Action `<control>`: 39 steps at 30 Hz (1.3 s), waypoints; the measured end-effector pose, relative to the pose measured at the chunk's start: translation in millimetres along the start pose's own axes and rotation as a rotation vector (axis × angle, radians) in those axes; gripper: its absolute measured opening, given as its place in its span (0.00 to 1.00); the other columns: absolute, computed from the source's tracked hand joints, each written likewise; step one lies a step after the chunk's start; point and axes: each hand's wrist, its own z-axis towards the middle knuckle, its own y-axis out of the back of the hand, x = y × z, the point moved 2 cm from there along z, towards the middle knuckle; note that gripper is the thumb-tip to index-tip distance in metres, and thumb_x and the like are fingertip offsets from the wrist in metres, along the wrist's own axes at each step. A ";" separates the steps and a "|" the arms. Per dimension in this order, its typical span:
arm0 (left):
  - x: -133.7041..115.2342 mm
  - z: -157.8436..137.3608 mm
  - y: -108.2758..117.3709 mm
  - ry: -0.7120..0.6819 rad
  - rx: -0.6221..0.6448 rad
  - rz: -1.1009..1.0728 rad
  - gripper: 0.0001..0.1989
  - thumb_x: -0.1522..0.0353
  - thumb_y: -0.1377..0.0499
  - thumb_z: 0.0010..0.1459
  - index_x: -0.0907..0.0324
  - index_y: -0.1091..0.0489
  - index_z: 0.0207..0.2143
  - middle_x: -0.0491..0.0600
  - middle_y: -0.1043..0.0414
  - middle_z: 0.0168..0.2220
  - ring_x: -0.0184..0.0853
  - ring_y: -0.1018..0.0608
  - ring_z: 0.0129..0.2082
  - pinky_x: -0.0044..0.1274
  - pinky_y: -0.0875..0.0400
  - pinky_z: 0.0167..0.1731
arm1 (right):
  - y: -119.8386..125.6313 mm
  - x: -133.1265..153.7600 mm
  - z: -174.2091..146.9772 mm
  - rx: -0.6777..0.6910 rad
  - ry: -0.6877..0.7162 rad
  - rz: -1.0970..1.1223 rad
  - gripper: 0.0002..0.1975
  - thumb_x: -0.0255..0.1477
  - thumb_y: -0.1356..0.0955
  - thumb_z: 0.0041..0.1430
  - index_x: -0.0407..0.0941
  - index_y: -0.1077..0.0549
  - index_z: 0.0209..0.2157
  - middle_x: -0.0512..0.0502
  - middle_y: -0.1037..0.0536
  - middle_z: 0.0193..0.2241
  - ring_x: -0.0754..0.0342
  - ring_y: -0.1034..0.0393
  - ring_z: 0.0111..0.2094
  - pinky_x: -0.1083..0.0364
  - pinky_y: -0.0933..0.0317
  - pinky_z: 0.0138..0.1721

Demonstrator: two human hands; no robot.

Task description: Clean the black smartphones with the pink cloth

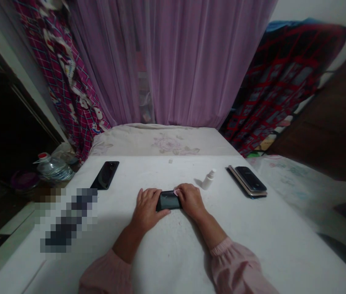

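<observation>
A dark smartphone lies sideways on the white-covered table, its screen facing up. My left hand grips its left end, the thumb along the near edge and the other fingers at the far edge. At the right end, my right hand is closed in a pinch on a small pale pinkish cloth, which touches the phone's far right corner. Most of the cloth is hidden under the fingers. Just beyond the right hand, a small white spray bottle stands upright.
On the right lies a stack of several phones. Another black phone rests at the left, near a pixelated patch. Purple curtains hang behind the table. A clear plastic jug with a red cap stands beyond the left edge.
</observation>
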 end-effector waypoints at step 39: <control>25.2 -3.8 -3.4 -0.034 0.033 0.058 0.32 0.52 0.38 0.52 0.56 0.37 0.56 0.60 0.42 0.63 0.49 0.40 0.63 0.47 0.55 0.61 | 10.6 16.1 -5.2 0.201 0.120 0.051 0.06 0.26 0.37 0.60 0.47 0.28 0.34 0.48 0.25 0.41 0.51 0.35 0.46 0.52 0.51 0.45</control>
